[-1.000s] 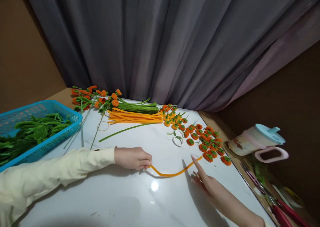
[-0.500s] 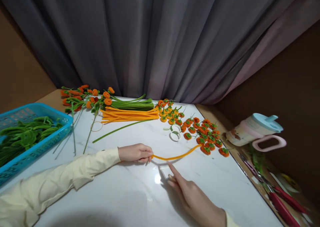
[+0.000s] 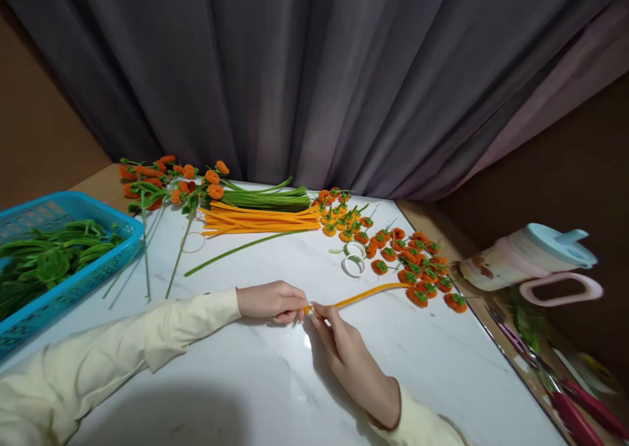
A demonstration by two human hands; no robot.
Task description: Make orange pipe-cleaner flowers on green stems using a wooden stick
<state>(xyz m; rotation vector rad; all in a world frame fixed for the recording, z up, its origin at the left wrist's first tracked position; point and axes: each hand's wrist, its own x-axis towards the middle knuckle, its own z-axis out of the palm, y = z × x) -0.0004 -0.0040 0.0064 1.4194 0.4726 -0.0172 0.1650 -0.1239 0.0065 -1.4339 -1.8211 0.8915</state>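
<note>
An orange fuzzy stem [image 3: 368,295] runs between my hands and off to the right, its far end by the small orange flower heads [image 3: 417,262]. My left hand [image 3: 275,301] pinches its near end. Close beside it, my right hand [image 3: 346,348] has thumb and fingers closed on the same stem, with a short orange bit showing between the two hands. Behind them lie a bundle of orange stems [image 3: 260,219], a bundle of green stems [image 3: 268,200] and a single green stem [image 3: 236,252]. Two white rings [image 3: 354,265] rest near the flower heads.
At the left stands a blue basket [image 3: 98,272] holding green leafy pieces. Orange flowers on stems [image 3: 213,184] lie at the back left. On the right are a cup with a light blue lid [image 3: 521,256] and red-handled tools [image 3: 577,420]. A grey curtain [image 3: 295,73] hangs behind.
My right hand has moved up and left to my left hand and closed on the orange stem; before, its index finger was extended below it. The view has shifted slightly.
</note>
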